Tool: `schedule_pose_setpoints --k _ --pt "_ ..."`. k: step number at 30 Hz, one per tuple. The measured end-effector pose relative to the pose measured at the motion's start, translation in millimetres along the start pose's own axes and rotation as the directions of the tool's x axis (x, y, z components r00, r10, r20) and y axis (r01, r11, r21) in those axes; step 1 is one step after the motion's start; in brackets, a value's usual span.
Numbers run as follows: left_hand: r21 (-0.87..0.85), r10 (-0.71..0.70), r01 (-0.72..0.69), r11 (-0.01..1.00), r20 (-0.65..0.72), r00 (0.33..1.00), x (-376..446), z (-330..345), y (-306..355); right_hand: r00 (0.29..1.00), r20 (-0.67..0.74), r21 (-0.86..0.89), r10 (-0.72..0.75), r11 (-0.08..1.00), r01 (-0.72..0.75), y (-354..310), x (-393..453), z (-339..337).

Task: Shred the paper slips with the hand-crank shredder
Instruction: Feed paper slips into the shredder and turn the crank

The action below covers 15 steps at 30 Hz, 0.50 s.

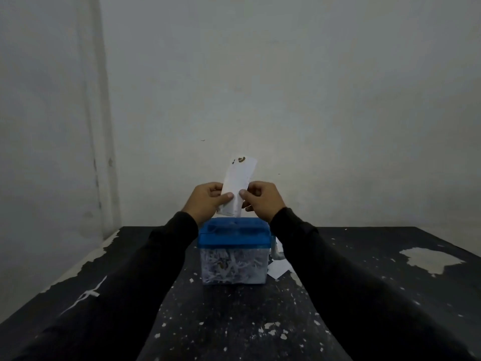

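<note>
Left wall [49, 126]: pale, scuffed, meets the back wall at a corner left of both hands.

Left sleeve [145, 269]: black, runs up from the lower left to the left hand [205, 199]. Left grip: thumb on the near face of the paper slip [238, 186], fingers curled behind it, pinching the slip's left edge.

Paper slip: white, held upright with a slight lean to the right, between the two grips. Its upper part stands clear above both hands; brown marks sit near its top edge. Its lower edge hangs just above the top of the shredder, below the grips. Whether it touches the slot cannot be told.

Shredder [233, 246]: directly below both grips, standing on the desk [234, 321]. Blue lid on top, clear bin beneath, bin packed with white paper shreds [231, 267].

Right hand [263, 199]: thumb and fingers pinch the slip's right edge, level with the left grip. Right sleeve [338, 277], black, runs down to the lower right.

Below the right grip, at the shredder's right side: a pale crank part [276, 250], mostly hidden by the sleeve, and another white slip [279, 269] lying flat on the desk.

Desk: dark top, paint chipped, with pale specks and a large bare patch [432, 260] well right of the right grip.
</note>
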<state>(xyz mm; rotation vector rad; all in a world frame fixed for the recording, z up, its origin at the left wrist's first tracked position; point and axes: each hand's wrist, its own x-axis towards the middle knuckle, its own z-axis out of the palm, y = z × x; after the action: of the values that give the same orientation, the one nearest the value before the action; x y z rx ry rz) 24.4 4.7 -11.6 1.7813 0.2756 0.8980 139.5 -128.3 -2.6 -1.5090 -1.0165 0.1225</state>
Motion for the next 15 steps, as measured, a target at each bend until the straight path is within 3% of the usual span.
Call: schedule_pose_setpoints --k 4,7,10,15 --pt "0.109 0.033 -0.037 0.993 0.036 0.999 -3 -7 -4 0.995 -0.02 -0.185 -0.102 0.978 0.096 1 7 12" --pt "0.24 0.061 -0.076 0.968 0.07 0.996 -10 -10 -4 0.985 0.034 -0.315 -0.167 0.934 0.169 4 4 16" --pt "0.357 0.074 -0.111 0.928 0.114 0.991 -17 -14 -15 0.979 0.146 -0.402 -0.14 0.896 0.188 12 0 16" --pt "0.42 0.15 -0.174 0.891 0.09 0.985 -21 -18 -22 0.978 0.169 -0.383 -0.124 0.906 0.181 13 -2 15"
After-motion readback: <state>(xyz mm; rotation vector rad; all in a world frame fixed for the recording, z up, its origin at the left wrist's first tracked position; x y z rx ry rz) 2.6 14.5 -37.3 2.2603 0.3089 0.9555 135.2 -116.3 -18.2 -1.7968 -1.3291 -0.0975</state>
